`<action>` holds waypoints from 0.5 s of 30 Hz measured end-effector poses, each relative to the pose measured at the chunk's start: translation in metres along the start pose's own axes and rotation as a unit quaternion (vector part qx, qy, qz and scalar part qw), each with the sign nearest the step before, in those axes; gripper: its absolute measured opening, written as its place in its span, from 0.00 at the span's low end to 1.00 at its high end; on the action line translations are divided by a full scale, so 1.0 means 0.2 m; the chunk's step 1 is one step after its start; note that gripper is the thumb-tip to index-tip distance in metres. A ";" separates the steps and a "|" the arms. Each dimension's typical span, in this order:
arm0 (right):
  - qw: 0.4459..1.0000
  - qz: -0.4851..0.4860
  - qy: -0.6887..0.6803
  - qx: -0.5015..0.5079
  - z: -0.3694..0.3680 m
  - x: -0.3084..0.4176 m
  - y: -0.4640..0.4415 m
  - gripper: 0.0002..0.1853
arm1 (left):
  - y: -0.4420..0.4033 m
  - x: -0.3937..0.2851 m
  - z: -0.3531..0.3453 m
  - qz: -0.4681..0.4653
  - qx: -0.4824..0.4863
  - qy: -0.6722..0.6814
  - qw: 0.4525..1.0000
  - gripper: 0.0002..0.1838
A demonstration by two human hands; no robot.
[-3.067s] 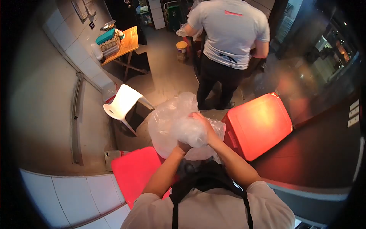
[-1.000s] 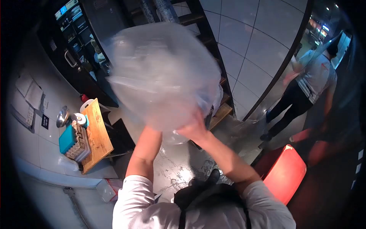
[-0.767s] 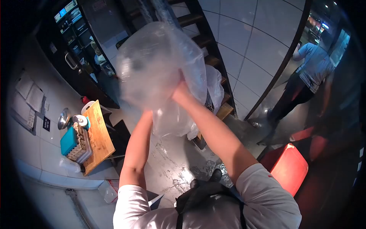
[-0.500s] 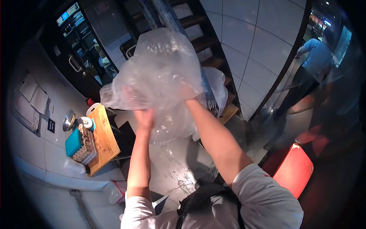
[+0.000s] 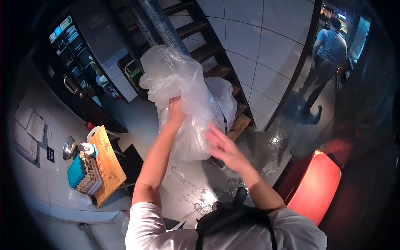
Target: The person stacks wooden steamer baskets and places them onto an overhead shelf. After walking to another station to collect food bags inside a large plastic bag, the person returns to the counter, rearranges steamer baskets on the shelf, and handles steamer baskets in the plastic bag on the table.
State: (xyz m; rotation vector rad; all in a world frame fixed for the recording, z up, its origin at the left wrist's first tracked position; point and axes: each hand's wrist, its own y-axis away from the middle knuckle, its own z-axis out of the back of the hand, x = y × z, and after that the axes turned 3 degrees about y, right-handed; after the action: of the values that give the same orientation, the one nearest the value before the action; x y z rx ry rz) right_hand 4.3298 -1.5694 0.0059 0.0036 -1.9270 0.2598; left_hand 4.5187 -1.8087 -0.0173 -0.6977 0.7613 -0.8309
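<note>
A large clear plastic bag (image 5: 171, 79) hangs crumpled in front of me, its lower part reaching down near the wet floor. My left hand (image 5: 176, 113) is closed on the bag's middle, and folds of plastic partly hide its fingers. Close to the bag's lower right side, my right hand (image 5: 223, 146) is open, with fingers stretched out and holding nothing. Another translucent plastic bag (image 5: 225, 93) shows behind, against the wooden stairs (image 5: 216, 73). What lies beneath the bags is hidden.
A wooden table (image 5: 110, 160) at left carries egg trays (image 5: 87, 173), a teal lid (image 5: 76, 171) and a metal bowl (image 5: 68, 148). A red padded seat (image 5: 314, 187) stands at right. Behind it, a person (image 5: 331, 50) is in the passage. The floor (image 5: 200, 183) looks wet.
The spread, puffed-up bag has collapsed into a narrower bundle. My right hand has come off it and moved down; my left hand has shifted up and right. The person has moved farther away.
</note>
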 end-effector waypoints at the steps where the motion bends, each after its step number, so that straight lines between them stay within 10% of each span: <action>1: 0.989 0.057 0.131 0.047 0.06 0.10 0.08 0.27 | 0.01 0.04 -0.06 -0.012 -0.095 0.029 0.995 0.27; 3: 0.982 -0.029 0.185 -0.003 0.25 0.34 0.08 0.14 | -0.03 0.09 -0.17 0.013 -0.142 -0.001 0.990 0.27; 4: 0.982 0.148 0.112 -0.017 0.36 0.29 -0.04 0.14 | -0.07 0.09 -0.21 0.045 -0.087 -0.039 0.994 0.27; 6: 0.969 0.132 0.161 -0.133 0.35 0.48 -0.26 0.21 | -0.17 0.09 -0.29 0.090 0.054 -0.116 0.988 0.27; 9: 0.933 0.232 0.270 -0.044 0.34 0.48 -0.76 0.29 | -0.19 0.04 -0.36 0.125 0.269 -0.188 0.936 0.27; 15: 0.892 0.007 0.446 -0.071 0.49 -0.12 -1.26 0.25 | -0.04 -0.08 -0.49 0.123 0.474 -0.255 0.834 0.26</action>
State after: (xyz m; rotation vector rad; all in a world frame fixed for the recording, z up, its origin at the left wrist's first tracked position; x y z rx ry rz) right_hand 4.2794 -1.8354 -0.0042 -0.1954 -1.0201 0.0947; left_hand 4.4287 -1.8224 -0.0589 0.1005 -0.1002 -0.6304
